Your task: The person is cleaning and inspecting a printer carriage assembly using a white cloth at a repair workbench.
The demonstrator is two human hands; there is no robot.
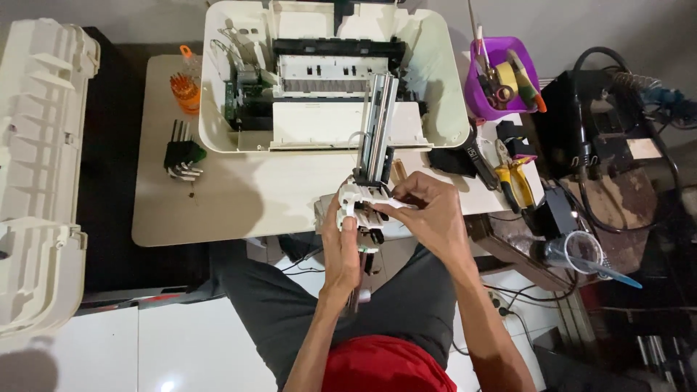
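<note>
We hold the long printer carriage assembly (375,156) upright at the table's (218,210) near edge, our left hand (341,243) clamped underneath to steady it while our right hand (428,210) pinches its white end piece.

The printer shell (218,94) runs off the top edge, and the white cover (40,181) off the left. The left hand (341,250) hides the lower end of the carriage part (374,156), and the right hand (428,210) covers its side. The bits in the orange holder (185,88) are too small to tell apart. The cables (617,210) at right sink into shadow.
</note>
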